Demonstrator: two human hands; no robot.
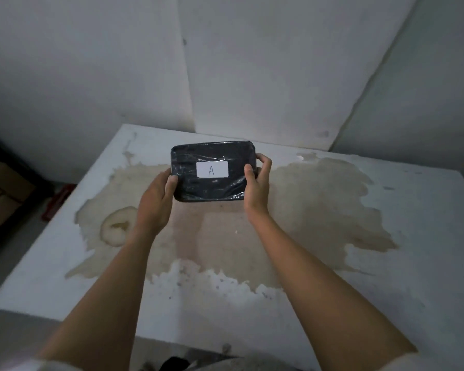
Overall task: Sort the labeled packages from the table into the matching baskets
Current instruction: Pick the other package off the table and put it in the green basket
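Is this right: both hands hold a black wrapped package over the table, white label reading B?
Not quite. In the head view the white label reads A, not B. The rest stands: the left hand and the right hand hold the black wrapped package by its two short ends over the table.

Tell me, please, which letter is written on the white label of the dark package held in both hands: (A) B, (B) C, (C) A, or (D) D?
C: the white label on the package, held between the left hand and the right hand, bears a handwritten "A".
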